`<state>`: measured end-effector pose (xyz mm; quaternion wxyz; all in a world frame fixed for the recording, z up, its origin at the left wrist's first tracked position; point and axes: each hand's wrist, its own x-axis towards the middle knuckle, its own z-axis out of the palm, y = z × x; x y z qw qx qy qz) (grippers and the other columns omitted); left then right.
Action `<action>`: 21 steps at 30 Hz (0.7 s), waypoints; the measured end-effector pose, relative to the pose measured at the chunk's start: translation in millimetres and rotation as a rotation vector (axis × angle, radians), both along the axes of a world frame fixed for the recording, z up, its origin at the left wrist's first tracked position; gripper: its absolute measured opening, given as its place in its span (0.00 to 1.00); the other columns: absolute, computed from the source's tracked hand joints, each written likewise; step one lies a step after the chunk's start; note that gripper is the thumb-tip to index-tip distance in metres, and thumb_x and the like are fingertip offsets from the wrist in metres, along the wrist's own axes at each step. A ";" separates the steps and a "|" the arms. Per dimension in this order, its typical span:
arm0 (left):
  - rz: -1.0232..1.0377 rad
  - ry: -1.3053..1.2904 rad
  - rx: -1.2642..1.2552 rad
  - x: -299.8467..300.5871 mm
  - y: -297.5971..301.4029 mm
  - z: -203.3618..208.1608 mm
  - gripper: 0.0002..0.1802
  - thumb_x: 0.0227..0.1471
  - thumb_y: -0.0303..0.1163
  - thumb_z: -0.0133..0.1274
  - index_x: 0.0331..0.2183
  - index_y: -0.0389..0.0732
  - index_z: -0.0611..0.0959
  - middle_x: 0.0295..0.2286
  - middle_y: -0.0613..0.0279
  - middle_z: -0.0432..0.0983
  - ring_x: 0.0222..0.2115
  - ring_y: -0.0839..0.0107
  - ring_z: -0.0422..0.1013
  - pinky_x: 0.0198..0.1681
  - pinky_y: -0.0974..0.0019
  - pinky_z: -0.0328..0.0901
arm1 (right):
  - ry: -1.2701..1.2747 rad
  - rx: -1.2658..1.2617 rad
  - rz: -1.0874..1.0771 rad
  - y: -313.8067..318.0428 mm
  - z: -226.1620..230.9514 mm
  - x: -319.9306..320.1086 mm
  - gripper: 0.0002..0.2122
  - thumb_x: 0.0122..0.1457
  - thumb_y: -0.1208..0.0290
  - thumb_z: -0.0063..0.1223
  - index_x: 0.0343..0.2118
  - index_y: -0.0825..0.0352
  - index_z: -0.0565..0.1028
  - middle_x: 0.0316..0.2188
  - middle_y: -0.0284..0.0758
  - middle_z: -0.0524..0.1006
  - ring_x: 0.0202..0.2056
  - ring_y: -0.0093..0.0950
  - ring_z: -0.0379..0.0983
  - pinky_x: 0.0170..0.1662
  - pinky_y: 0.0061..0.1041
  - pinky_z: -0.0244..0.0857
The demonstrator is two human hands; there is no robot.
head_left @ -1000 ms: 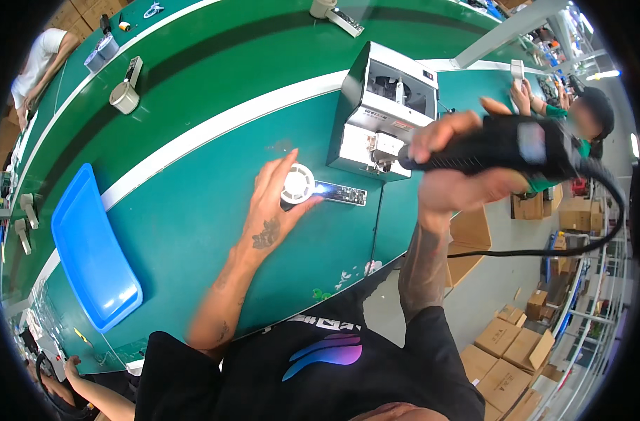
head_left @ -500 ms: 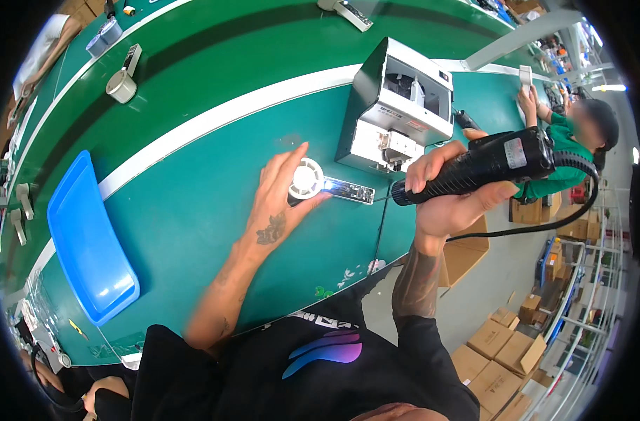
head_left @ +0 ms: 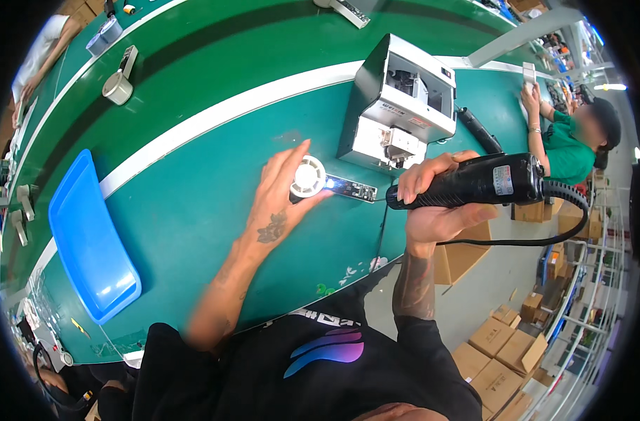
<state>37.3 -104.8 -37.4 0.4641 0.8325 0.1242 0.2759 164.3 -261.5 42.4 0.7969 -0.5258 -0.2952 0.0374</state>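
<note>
A small handheld fan (head_left: 308,177) with a round white vented head lies on the green table. A strip of bare circuit board (head_left: 355,189) shows along its handle, and a bright light glows where handle and head meet. My left hand (head_left: 274,188) curls round the fan's head, thumb below and fingers above. In my right hand (head_left: 432,223) is a black electric screwdriver (head_left: 477,181), held nearly level. Its thin bit meets the far right end of the board; whether it sits in a screw is too small to tell.
Beyond my hands stands a grey-white box-shaped machine (head_left: 404,105), with another black screwdriver (head_left: 479,130) beside it. A blue tray (head_left: 95,238) lies at left. More fans (head_left: 118,88) rest on the darker green strip. A co-worker in green (head_left: 572,147) sits at right, above cardboard boxes (head_left: 499,337).
The screwdriver's rear end has dropped and come closer to me, so it lies more level, and my right hand has shifted slightly left. My left hand and the fan have barely moved.
</note>
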 end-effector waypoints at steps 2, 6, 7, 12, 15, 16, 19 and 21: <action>-0.003 0.005 -0.006 -0.9 -0.2 0.9 0.46 0.38 0.29 0.72 0.59 0.38 0.70 0.48 0.52 0.72 0.47 0.62 0.72 0.50 0.63 0.69 | -0.018 -0.042 -0.041 -0.1 1.4 -1.6 0.42 0.52 0.21 0.28 0.50 0.62 0.60 0.18 0.33 0.65 0.13 0.23 0.60 0.16 0.23 0.59; -0.013 0.001 -0.001 -2.3 -2.0 -1.2 0.45 0.39 0.33 0.72 0.58 0.37 0.70 0.49 0.51 0.72 0.48 0.58 0.70 0.52 0.59 0.66 | -0.081 0.007 0.062 -7.9 -2.3 -4.2 0.44 0.51 0.20 0.30 0.52 0.61 0.61 0.17 0.33 0.65 0.12 0.24 0.60 0.16 0.25 0.59; -0.020 0.007 -0.003 -1.6 1.4 -1.0 0.45 0.40 0.36 0.71 0.58 0.36 0.71 0.49 0.50 0.71 0.48 0.54 0.68 0.53 0.57 0.63 | -0.089 0.016 0.059 -8.4 5.9 0.0 0.44 0.51 0.20 0.30 0.52 0.61 0.61 0.17 0.33 0.65 0.12 0.24 0.60 0.16 0.25 0.59; -0.085 -0.005 0.061 0.2 -5.2 -1.0 0.45 0.40 0.37 0.71 0.58 0.36 0.71 0.48 0.51 0.72 0.48 0.54 0.68 0.53 0.56 0.63 | -0.070 0.218 -0.145 7.0 61.2 13.9 0.47 0.49 0.18 0.26 0.51 0.63 0.62 0.17 0.32 0.64 0.12 0.24 0.59 0.16 0.24 0.57; -0.095 -0.011 0.075 1.0 -2.9 -1.2 0.44 0.40 0.38 0.70 0.58 0.37 0.71 0.49 0.51 0.72 0.48 0.54 0.68 0.53 0.57 0.63 | -0.190 -0.004 -0.259 34.3 59.6 25.7 0.46 0.53 0.21 0.27 0.49 0.70 0.63 0.15 0.33 0.64 0.12 0.25 0.59 0.16 0.26 0.58; -0.093 -0.012 0.083 0.2 -1.5 -1.0 0.44 0.41 0.39 0.70 0.58 0.38 0.71 0.49 0.52 0.71 0.48 0.54 0.68 0.53 0.57 0.63 | -0.225 -0.058 -0.285 41.9 58.0 26.3 0.45 0.55 0.23 0.27 0.48 0.71 0.63 0.15 0.34 0.65 0.12 0.25 0.60 0.15 0.26 0.58; -0.088 -0.001 0.077 -0.4 -1.1 -1.2 0.44 0.41 0.40 0.70 0.59 0.39 0.71 0.50 0.53 0.71 0.48 0.54 0.68 0.53 0.57 0.63 | -0.313 -0.114 -0.304 46.8 52.4 33.9 0.40 0.60 0.29 0.28 0.48 0.72 0.64 0.14 0.36 0.66 0.11 0.25 0.61 0.15 0.25 0.58; -0.078 0.008 0.074 -0.1 -1.7 0.7 0.45 0.39 0.37 0.71 0.59 0.40 0.71 0.49 0.53 0.72 0.49 0.55 0.68 0.53 0.57 0.64 | -0.222 -0.135 -0.268 43.6 53.0 28.4 0.40 0.60 0.29 0.28 0.47 0.72 0.64 0.14 0.36 0.66 0.11 0.25 0.62 0.15 0.25 0.57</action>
